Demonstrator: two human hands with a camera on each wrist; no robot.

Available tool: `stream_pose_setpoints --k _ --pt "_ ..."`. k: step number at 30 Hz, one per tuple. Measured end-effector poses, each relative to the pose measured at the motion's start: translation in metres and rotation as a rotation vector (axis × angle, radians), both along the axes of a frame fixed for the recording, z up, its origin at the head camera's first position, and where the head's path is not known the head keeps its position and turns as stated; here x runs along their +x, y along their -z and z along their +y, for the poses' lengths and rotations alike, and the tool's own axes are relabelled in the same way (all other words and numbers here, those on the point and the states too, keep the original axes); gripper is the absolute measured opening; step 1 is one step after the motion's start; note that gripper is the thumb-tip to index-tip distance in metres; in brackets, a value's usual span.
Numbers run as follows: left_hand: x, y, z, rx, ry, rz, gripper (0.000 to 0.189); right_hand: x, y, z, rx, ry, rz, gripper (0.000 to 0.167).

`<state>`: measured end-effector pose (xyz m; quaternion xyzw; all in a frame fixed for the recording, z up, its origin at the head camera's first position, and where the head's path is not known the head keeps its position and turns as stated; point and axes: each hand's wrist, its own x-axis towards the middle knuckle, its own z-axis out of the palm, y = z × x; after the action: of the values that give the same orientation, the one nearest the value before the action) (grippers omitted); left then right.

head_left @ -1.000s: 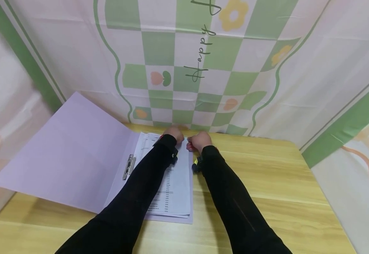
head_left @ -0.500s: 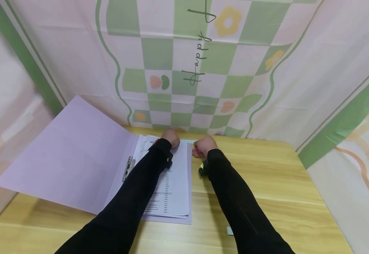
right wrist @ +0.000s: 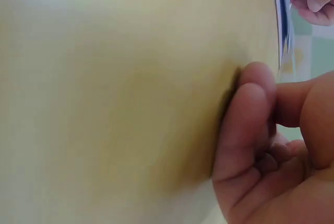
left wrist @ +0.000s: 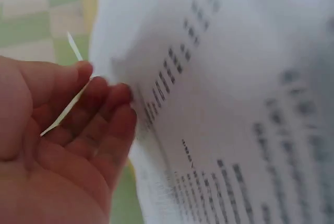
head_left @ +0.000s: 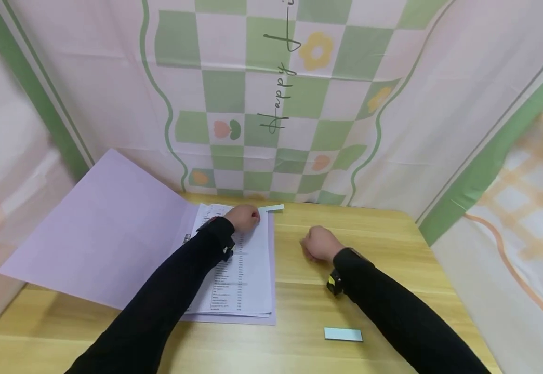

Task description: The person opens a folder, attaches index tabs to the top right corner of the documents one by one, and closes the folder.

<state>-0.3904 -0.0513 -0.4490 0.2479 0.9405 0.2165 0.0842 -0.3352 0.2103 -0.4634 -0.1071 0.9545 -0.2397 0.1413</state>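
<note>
A lilac folder (head_left: pixel 98 234) lies spread out on the wooden table, its cover raised to the left. Printed sheets (head_left: pixel 252 270) rest on its right side. Over their upper part is my left hand (head_left: pixel 243 218), pinching a thin pale strip (head_left: pixel 273 208) that sticks out to the right. The left wrist view shows this strip (left wrist: pixel 68 112) passing between thumb and fingers, with the sheets close by. My right hand (head_left: pixel 321 243) hovers over the table right of the folder. Its fingers (right wrist: pixel 242 130) are loosely bent near the thumb, and nothing shows between them.
A flat pale-blue strip (head_left: pixel 343 334) lies on the table (head_left: pixel 299 306) near the right forearm. The folder's metal clip (head_left: pixel 187 238) is mostly covered by the left sleeve. A patterned curtain (head_left: pixel 262 93) hangs behind the table.
My right hand has left the folder's top right corner and moved right and nearer. The left hand has shifted slightly left and down; the strip in it now shows. A blue strip on the table is uncovered.
</note>
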Motion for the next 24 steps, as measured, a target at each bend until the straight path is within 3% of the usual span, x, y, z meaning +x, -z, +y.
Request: stream_pose_setpoints --k 5,9,14,20,24 --pt "0.018 0.006 0.001 -0.09 0.086 0.01 0.021 0.025 -0.001 0.014 -0.03 -0.021 0.006 0.028" --pt "0.046 0.006 0.005 -0.161 0.147 0.018 0.02 0.049 0.003 0.022 0.031 -0.072 0.074 0.012" --pt "0.083 -0.001 0.007 -0.23 0.255 0.039 0.019 0.085 0.003 0.033 0.11 -0.119 0.125 0.017" --pt "0.117 -0.007 0.006 -0.324 0.329 0.079 0.025 0.116 -0.002 0.058 0.093 -0.052 0.078 0.017" --pt "0.131 -0.003 0.005 -0.336 0.323 0.139 0.023 0.129 -0.004 0.073 0.027 0.011 0.002 0.012"
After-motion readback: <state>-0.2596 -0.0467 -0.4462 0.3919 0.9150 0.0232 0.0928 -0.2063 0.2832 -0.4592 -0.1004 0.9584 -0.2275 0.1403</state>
